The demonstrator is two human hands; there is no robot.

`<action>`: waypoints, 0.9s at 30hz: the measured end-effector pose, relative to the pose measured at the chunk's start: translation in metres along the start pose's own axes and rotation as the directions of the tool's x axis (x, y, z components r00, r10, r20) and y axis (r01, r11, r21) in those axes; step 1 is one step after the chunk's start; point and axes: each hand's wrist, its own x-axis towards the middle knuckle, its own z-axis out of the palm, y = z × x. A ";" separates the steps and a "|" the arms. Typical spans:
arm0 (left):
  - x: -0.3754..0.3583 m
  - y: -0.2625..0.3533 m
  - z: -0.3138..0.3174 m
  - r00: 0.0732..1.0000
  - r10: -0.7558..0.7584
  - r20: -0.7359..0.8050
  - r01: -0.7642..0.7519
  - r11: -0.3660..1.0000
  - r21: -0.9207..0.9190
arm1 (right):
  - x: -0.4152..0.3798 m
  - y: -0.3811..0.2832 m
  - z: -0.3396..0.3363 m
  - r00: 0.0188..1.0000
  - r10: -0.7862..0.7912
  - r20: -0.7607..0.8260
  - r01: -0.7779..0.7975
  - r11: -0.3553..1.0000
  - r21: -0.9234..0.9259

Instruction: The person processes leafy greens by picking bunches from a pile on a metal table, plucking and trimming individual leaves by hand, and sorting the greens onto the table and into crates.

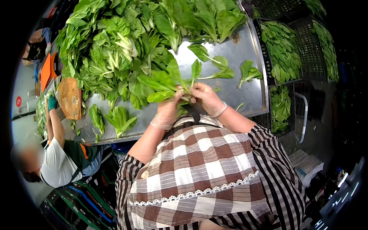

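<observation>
Both hands, in thin clear gloves, meet at the near edge of the metal table, close to my checked apron. My left hand point(167, 110) is closed around the stem end of a small bok choy point(163, 81), its leaves fanning out to the left and away from me. Thumb and fingers of my right hand point(208, 99) pinch at the same stems, where one leaf point(196, 69) stands up apart from the others. Just beyond the right hand, loose bok choy leaves point(220, 73) lie on the metal.
A large heap of bok choy point(115, 50) covers the table's far left. Single heads point(119, 120) lie near its front edge. Crates of greens point(281, 51) stand at the right. To the left, a co-worker point(61, 161) in a green glove works beside a brown board point(69, 99).
</observation>
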 end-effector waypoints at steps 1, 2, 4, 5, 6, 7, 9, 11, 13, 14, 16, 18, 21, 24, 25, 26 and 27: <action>0.000 -0.001 0.000 1.000 0.031 -0.005 -0.031 0.999 0.014 | 0.000 -0.001 0.000 1.000 -0.013 -0.027 0.013 1.000 0.001; 0.001 0.000 0.002 1.000 0.013 -0.007 -0.013 1.000 0.022 | 0.004 0.002 -0.002 0.996 -0.049 -0.080 0.046 0.998 -0.036; -0.001 0.003 0.009 0.999 0.012 -0.035 -0.013 0.999 -0.031 | 0.007 0.000 -0.013 0.988 -0.061 -0.145 0.040 0.989 -0.144; -0.003 0.007 0.010 0.998 0.015 -0.055 -0.018 0.998 -0.054 | 0.009 -0.002 -0.016 0.983 -0.067 -0.170 0.034 0.980 -0.195; 0.001 0.003 0.004 0.999 0.023 -0.039 -0.026 0.996 -0.087 | 0.013 -0.004 -0.021 0.983 -0.065 -0.172 -0.021 0.888 -0.458; 0.002 0.004 0.003 0.999 0.021 -0.039 -0.025 0.996 -0.090 | 0.015 -0.012 -0.028 0.971 -0.189 -0.144 0.040 0.729 -0.683; -0.001 0.006 0.004 0.999 0.012 -0.041 -0.016 0.995 -0.094 | 0.014 -0.039 -0.030 0.924 -0.382 0.000 0.106 0.254 -0.961; 0.001 0.003 0.002 1.000 -0.026 -0.002 0.026 0.997 -0.079 | 0.029 -0.054 -0.038 0.753 -0.657 0.021 0.072 0.052 -0.996; 0.004 -0.001 -0.003 0.998 -0.028 0.048 0.031 0.998 -0.057 | 0.043 -0.064 -0.050 0.649 -0.758 0.066 0.008 -0.080 -0.997; 0.004 -0.004 -0.007 0.997 -0.012 0.077 0.016 0.999 -0.044 | 0.051 -0.062 -0.060 0.661 -0.746 0.077 -0.012 -0.114 -0.993; 0.001 -0.004 -0.006 0.994 -0.007 0.112 0.011 0.999 -0.035 | 0.048 -0.056 -0.077 0.752 -0.648 0.119 0.011 -0.169 -0.986; -0.003 0.002 -0.003 0.993 -0.030 0.118 0.036 0.998 -0.048 | 0.030 -0.036 -0.085 0.807 -0.549 0.218 0.072 -0.276 -0.958; -0.001 0.002 -0.002 0.996 -0.044 0.083 0.052 0.994 -0.098 | -0.017 -0.028 -0.075 0.703 -0.660 0.265 0.177 -0.198 -0.964; 0.002 -0.004 -0.006 0.992 -0.107 0.072 0.111 0.992 -0.055 | -0.048 -0.041 -0.091 0.672 -0.738 -0.067 0.031 0.119 -0.992; 0.002 -0.004 -0.005 0.991 -0.114 0.071 0.117 0.993 -0.032 | -0.057 -0.047 -0.101 0.665 -0.712 -0.226 -0.066 0.246 -0.967; 0.003 -0.003 -0.005 0.990 -0.118 0.079 0.120 0.992 -0.025 | -0.061 -0.050 -0.109 0.647 -0.697 -0.309 -0.184 0.251 -0.950; 0.003 -0.003 -0.004 0.989 -0.120 0.086 0.122 0.992 -0.017 | -0.062 -0.053 -0.120 0.620 -0.681 -0.390 -0.299 0.254 -0.920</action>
